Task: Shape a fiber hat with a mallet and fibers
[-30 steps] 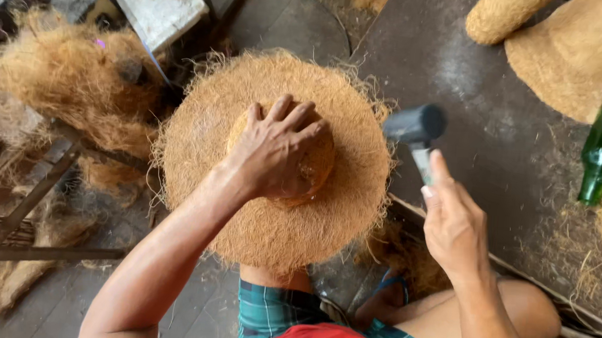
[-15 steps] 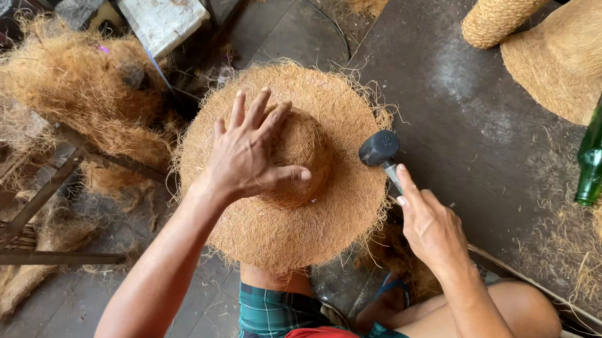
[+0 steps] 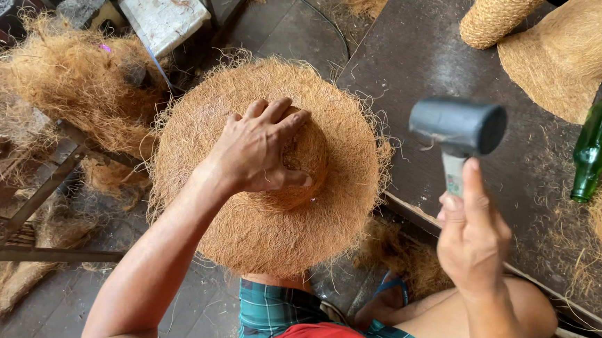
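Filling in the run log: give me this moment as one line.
left hand: flat on coir hat crown | right hand: grips mallet, raised beside brim | green bottle: on board, right

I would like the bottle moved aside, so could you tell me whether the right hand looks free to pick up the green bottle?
Probably not as things stand: the right hand is wrapped around the hammer. The green bottle lies beyond it on the dark board, with nothing in between.
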